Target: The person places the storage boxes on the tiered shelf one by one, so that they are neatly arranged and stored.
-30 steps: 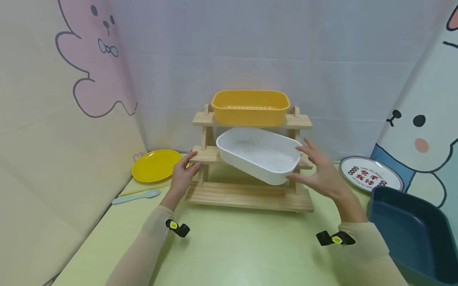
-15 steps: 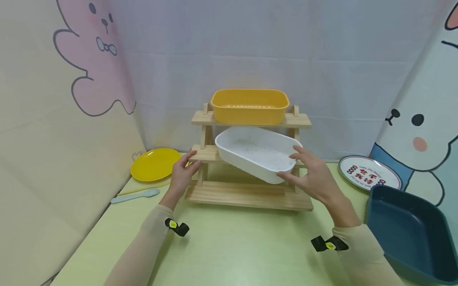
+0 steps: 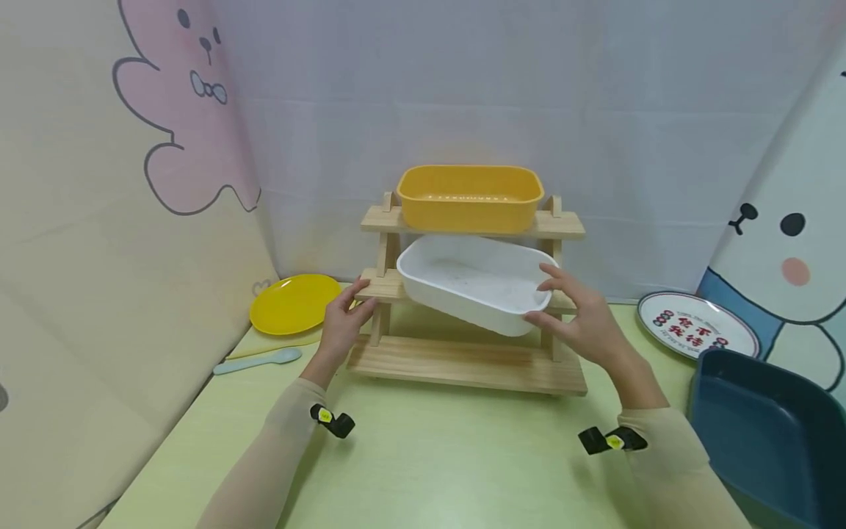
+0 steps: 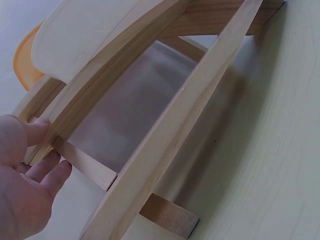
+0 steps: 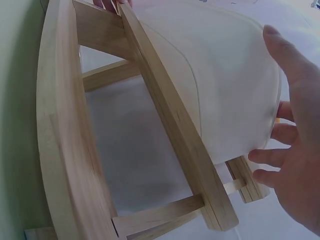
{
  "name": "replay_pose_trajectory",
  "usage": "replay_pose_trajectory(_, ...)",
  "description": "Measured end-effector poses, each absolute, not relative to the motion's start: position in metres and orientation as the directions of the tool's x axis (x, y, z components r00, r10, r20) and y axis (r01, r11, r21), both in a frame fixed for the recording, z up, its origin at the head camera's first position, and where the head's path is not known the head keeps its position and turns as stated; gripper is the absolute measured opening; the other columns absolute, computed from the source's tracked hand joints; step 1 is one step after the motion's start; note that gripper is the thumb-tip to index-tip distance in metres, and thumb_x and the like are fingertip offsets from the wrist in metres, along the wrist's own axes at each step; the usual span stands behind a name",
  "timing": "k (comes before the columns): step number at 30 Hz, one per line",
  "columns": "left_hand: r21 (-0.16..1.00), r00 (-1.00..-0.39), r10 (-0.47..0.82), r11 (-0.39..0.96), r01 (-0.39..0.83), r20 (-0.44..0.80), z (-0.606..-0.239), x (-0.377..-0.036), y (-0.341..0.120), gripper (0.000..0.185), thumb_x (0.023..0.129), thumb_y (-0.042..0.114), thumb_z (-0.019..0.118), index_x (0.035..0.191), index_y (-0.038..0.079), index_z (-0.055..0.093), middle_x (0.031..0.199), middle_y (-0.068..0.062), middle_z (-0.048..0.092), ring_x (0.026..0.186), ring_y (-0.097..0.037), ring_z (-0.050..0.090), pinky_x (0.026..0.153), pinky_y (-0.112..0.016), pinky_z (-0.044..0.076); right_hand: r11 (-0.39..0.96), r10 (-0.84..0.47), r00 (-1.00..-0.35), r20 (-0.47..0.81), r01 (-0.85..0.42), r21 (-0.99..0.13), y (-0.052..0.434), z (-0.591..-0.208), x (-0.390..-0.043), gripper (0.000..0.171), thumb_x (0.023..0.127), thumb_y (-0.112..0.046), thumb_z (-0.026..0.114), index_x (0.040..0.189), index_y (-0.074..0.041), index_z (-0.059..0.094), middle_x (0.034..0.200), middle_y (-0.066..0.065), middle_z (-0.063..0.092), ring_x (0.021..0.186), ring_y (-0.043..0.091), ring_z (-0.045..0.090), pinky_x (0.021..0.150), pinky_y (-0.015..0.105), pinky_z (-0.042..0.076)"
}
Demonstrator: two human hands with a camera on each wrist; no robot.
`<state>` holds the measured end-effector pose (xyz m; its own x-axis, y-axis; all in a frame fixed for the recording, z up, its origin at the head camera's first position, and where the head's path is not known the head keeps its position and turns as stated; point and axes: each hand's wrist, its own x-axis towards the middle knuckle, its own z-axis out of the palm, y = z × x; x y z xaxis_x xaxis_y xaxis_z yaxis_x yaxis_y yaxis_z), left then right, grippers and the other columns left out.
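Note:
A three-tier wooden rack [image 3: 463, 364] stands on the table in the head view. On its middle tier sits a white oblong basin [image 3: 472, 286], turned so its right end juts out toward me. My left hand [image 3: 340, 323] grips the left end of that middle board, thumb and fingers on opposite sides in the left wrist view. At the basin's right end, my right hand [image 3: 584, 327] holds the wall, its thumb low on the outside and fingertips at the rim. Above, a yellow oblong basin [image 3: 471, 214] rests on the top tier.
To the left lie a yellow plate [image 3: 294, 305] and a pale blue spoon [image 3: 258, 361]. A white plate with red lettering [image 3: 697, 323] is at the back right, behind a dark blue tub [image 3: 769, 433]. Printed cloth walls [image 3: 410, 88] enclose the table.
My right hand has closed in on the white basin's right end. That end has swung slightly back toward the rack. My left hand keeps its place on the board.

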<state>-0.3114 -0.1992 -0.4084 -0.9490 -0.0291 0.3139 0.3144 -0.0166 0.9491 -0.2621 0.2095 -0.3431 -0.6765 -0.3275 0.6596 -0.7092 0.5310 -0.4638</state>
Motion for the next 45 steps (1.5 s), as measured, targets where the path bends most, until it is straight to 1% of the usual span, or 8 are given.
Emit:
replay_pose_trajectory(8,0.943,-0.943,-0.030,-0.023,0.331,0.330,-0.404,-0.313,-0.199,0.046,0.097,0.010,0.066,0.141,0.003,0.054,0.163,-0.009,0.027,0.126,-0.036,0.056,0.093,-0.028,0.054,0.556,-0.292,-0.675,0.678,-0.696,-0.454,0.205,-0.334,-0.257,0.048,0.080,-0.020,0.085,0.121,-0.004,0.067,0.155,0.018,0.040,0.139,0.044,0.038,0.106,0.068,0.037)
replay_pose_trajectory(11,0.943,-0.943,-0.027,-0.026,0.332,0.331,-0.400,-0.315,-0.198,0.047,0.097,0.010,0.066,0.141,0.003,0.053,0.162,-0.007,0.028,0.125,-0.036,0.057,0.093,-0.028,0.054,0.650,-0.237,-0.658,0.715,-0.654,-0.387,0.191,-0.329,-0.247,0.055,0.077,-0.030,0.087,0.119,-0.001,0.067,0.152,0.025,0.041,0.118,0.049,0.057,0.089,0.061,0.053)
replay_pose_trajectory(15,0.946,-0.947,-0.027,-0.033,0.322,0.321,-0.392,-0.315,-0.197,0.047,0.097,0.008,0.067,0.141,0.002,0.054,0.163,-0.007,0.028,0.125,-0.035,0.057,0.093,-0.029,0.054,0.742,-0.150,-0.653,0.742,-0.571,-0.352,0.170,-0.328,-0.235,0.058,0.074,-0.037,0.088,0.109,0.004,0.068,0.144,0.033,0.046,0.105,0.052,0.063,0.074,0.057,0.058)
replay_pose_trajectory(20,0.946,-0.946,-0.028,-0.011,0.323,0.323,-0.399,-0.320,-0.198,0.046,0.097,0.010,0.067,0.141,0.003,0.054,0.163,-0.006,0.028,0.125,-0.035,0.057,0.093,-0.028,0.054,0.726,-0.128,-0.610,0.782,-0.595,-0.345,0.163,-0.337,-0.238,0.043,0.075,-0.029,0.089,0.088,0.004,0.064,0.132,0.032,0.057,0.118,0.051,0.057,0.078,0.057,0.056)
replay_pose_trajectory(23,0.953,-0.953,-0.022,-0.013,0.302,0.301,-0.401,-0.318,-0.199,0.047,0.097,0.009,0.067,0.141,0.003,0.053,0.163,-0.004,0.027,0.125,-0.035,0.057,0.094,-0.028,0.054,0.698,-0.122,-0.637,0.761,-0.600,-0.391,0.167,-0.341,-0.242,0.040,0.076,-0.026,0.088,0.085,0.002,0.061,0.136,0.031,0.055,0.124,0.049,0.053,0.083,0.058,0.054)
replay_pose_trajectory(31,0.957,-0.957,-0.020,-0.021,0.291,0.291,-0.402,-0.317,-0.200,0.049,0.097,0.008,0.066,0.144,0.002,0.051,0.164,-0.004,0.025,0.128,-0.037,0.054,0.095,-0.030,0.053,0.619,-0.035,-0.773,0.633,-0.514,-0.594,0.175,-0.343,-0.251,0.049,0.085,-0.033,0.081,0.107,0.004,0.059,0.152,0.031,0.035,0.139,0.050,0.034,0.100,0.068,0.043)
replay_pose_trajectory(41,0.958,-0.958,-0.025,-0.017,0.286,0.285,-0.408,-0.315,-0.200,0.047,0.097,0.009,0.067,0.141,0.003,0.054,0.163,-0.005,0.028,0.126,-0.035,0.056,0.095,-0.029,0.053,0.506,-0.020,-0.841,0.541,-0.475,-0.720,0.171,-0.348,-0.267,0.052,0.089,-0.034,0.078,0.120,0.001,0.055,0.150,0.019,0.045,0.134,0.040,0.045,0.105,0.059,0.044)
replay_pose_trajectory(45,0.956,-0.956,-0.028,-0.010,0.293,0.292,-0.410,-0.314,-0.200,0.046,0.096,0.011,0.068,0.140,0.005,0.055,0.163,-0.004,0.028,0.126,-0.034,0.057,0.095,-0.028,0.053,0.450,-0.032,-0.866,0.499,-0.458,-0.766,0.174,-0.349,-0.274,0.057,0.090,-0.034,0.077,0.127,0.002,0.053,0.154,0.020,0.038,0.131,0.044,0.049,0.105,0.055,0.044)
